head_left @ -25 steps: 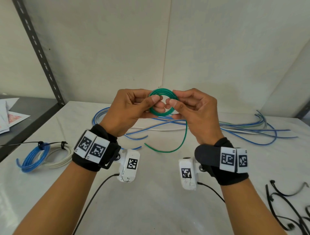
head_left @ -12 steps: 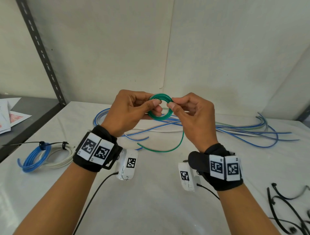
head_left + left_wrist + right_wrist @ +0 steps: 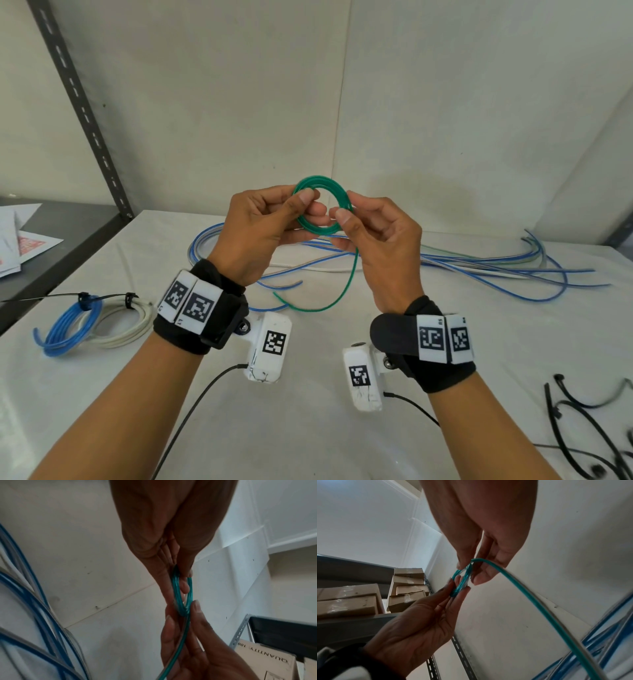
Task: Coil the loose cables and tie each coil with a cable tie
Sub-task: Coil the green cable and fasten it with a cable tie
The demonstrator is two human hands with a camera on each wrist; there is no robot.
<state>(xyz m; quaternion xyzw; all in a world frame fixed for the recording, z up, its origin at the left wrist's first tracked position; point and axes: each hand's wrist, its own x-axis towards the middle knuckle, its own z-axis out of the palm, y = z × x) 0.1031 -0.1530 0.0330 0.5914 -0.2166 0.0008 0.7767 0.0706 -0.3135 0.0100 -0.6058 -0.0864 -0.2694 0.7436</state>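
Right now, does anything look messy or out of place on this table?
Nothing damaged or spilled. The green coil, pinched by the left hand and right hand, has a loose tail hanging unwound. Behind it, blue and white cables sprawl uncoiled across the table.

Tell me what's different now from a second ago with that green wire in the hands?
The loose green tail hanging to the table has grown shorter as more of it is wound onto the green coil. The left hand keeps its grip on the coil's left side, the right hand on its right. The tied blue coil, white coil and loose blue cables have not moved.
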